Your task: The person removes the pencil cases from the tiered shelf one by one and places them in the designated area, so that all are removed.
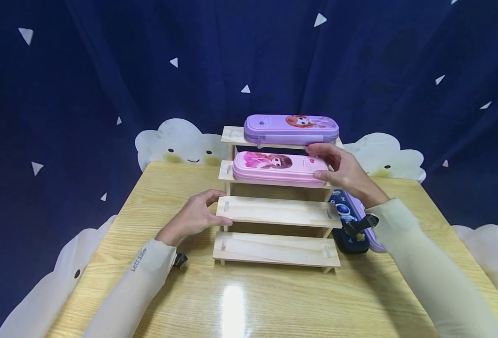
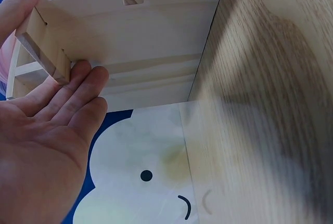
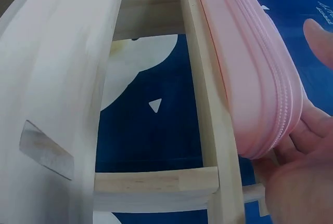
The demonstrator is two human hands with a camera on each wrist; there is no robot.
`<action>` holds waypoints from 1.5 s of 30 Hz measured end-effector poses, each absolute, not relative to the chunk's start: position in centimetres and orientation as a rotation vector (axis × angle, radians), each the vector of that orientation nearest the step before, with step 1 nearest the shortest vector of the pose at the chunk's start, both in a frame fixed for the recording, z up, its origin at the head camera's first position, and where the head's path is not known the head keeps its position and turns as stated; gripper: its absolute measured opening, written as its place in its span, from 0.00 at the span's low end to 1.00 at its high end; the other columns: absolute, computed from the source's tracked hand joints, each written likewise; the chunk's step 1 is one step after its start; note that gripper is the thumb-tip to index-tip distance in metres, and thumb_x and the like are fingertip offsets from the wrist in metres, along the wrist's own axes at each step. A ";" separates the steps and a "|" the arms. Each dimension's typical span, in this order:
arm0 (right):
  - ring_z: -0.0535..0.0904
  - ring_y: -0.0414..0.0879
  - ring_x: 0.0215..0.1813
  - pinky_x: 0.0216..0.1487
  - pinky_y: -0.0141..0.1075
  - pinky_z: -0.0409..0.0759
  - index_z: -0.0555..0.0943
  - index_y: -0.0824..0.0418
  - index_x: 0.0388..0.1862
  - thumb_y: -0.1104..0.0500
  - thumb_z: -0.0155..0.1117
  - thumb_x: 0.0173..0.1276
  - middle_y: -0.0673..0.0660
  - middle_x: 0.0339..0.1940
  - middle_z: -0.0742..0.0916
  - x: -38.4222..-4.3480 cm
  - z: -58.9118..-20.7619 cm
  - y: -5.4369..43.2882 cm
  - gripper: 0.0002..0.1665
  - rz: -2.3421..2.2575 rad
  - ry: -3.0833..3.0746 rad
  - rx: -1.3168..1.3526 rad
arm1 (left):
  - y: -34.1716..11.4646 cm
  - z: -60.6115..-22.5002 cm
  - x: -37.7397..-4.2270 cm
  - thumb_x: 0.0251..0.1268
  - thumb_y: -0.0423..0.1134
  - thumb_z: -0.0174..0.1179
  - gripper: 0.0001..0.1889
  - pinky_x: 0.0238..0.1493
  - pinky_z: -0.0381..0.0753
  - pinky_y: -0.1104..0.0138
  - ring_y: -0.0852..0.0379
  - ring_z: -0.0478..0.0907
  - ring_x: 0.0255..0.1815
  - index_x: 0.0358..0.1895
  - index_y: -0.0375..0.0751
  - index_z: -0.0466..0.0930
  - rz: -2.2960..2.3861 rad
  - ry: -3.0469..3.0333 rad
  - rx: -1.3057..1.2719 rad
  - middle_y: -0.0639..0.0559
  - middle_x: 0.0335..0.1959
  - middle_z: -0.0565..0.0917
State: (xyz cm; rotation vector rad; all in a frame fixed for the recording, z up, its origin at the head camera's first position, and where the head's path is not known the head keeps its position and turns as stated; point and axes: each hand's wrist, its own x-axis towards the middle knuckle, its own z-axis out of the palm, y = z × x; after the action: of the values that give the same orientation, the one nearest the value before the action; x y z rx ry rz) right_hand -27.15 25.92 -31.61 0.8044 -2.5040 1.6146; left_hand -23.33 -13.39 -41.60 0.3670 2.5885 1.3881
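Observation:
A four-tier wooden display rack (image 1: pixel 278 210) stands on the table. My left hand (image 1: pixel 195 217) grips its left side at the second tier from the bottom. In the left wrist view, thumb and fingers (image 2: pixel 86 89) lie on either side of a wooden end piece. A pink pencil case (image 1: pixel 280 168) with a doll picture lies on the tier below the top. My right hand (image 1: pixel 343 171) is at its right end, thumb by the front corner; in the right wrist view, another digit stands apart from the case. On the top tier rests a purple pencil case (image 1: pixel 291 129).
A dark blue astronaut pencil case (image 1: pixel 347 220) and a purple case (image 1: pixel 371 234) lie on the table right of the rack, partly behind my right wrist. A navy curtain (image 1: pixel 249 56) with white triangles and clouds hangs behind the wooden table (image 1: pixel 181 300).

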 end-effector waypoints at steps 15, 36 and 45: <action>0.69 0.48 0.71 0.67 0.14 0.65 0.70 0.60 0.73 0.65 0.75 0.59 0.58 0.74 0.75 -27.0 -31.6 25.6 0.42 1.516 -2.670 0.727 | -13.2 -41.6 -23.3 0.35 0.61 0.82 0.50 0.78 0.66 0.45 0.40 0.69 0.76 0.68 0.49 0.73 1.381 2.606 0.401 0.43 0.72 0.75; 0.66 0.52 0.72 0.79 0.53 0.58 0.71 0.52 0.73 0.59 0.77 0.56 0.55 0.77 0.72 -27.4 -32.0 25.2 0.44 1.355 -2.813 0.706 | -13.2 -41.6 -23.2 0.33 0.63 0.82 0.50 0.79 0.66 0.46 0.41 0.70 0.76 0.67 0.50 0.73 1.393 2.600 0.387 0.45 0.72 0.76; 0.67 0.54 0.69 0.77 0.55 0.61 0.71 0.52 0.73 0.57 0.77 0.57 0.57 0.76 0.73 -27.7 -31.7 25.2 0.44 1.285 -2.861 0.718 | -13.2 -41.5 -23.2 0.35 0.61 0.82 0.50 0.79 0.65 0.45 0.41 0.69 0.76 0.68 0.50 0.73 1.383 2.604 0.387 0.44 0.73 0.75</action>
State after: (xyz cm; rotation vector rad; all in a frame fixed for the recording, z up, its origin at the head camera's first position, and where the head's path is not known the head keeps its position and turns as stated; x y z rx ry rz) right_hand -27.66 25.22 -31.75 0.7175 -2.8614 1.2849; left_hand -23.19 -13.17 -41.50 0.3873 2.6038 1.3827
